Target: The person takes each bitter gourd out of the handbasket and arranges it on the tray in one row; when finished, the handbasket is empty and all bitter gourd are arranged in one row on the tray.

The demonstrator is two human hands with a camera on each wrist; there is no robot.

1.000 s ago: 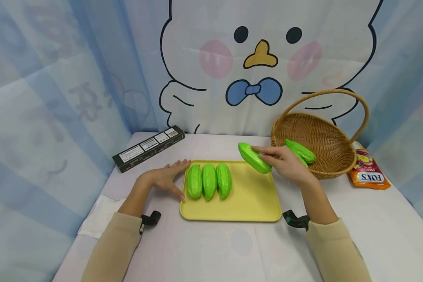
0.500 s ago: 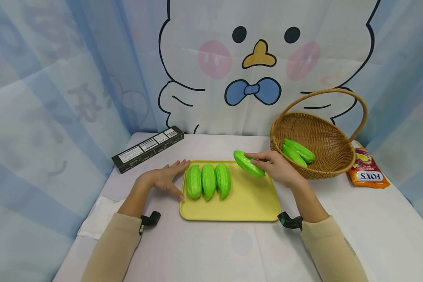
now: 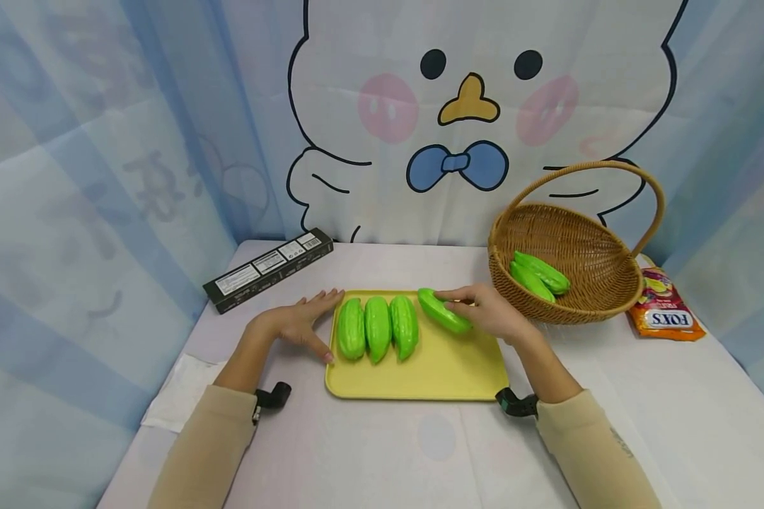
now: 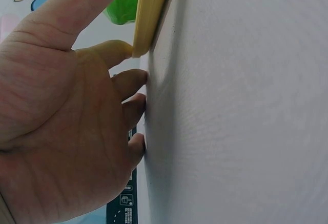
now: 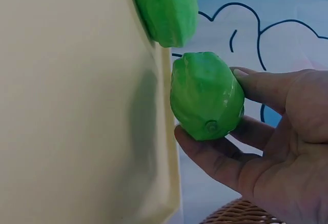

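Note:
My right hand (image 3: 490,311) pinches a glossy green cucumber (image 3: 442,311) between thumb and fingers, over the back right part of the yellow tray (image 3: 446,375). In the right wrist view, the blunt end of this cucumber (image 5: 207,98) faces the camera, apart from the tray's floor. Three similar cucumbers (image 3: 378,329) lie side by side on the tray's left half. My left hand (image 3: 296,325) is spread at the tray's left edge, thumb and index fingertip touching the rim. The left wrist view shows its palm (image 4: 66,111) with nothing held.
A wicker basket (image 3: 586,261) with a tall handle stands at the back right, two green cucumbers (image 3: 537,272) inside. Beside it lies an orange-red snack packet (image 3: 665,311). A long black box (image 3: 270,268) lies at the back left, and a white cloth (image 3: 181,392) near the left edge.
My right hand has moved left and down with the cucumber, from beside the basket to low over the tray, near the row of three. My left hand has stayed in place.

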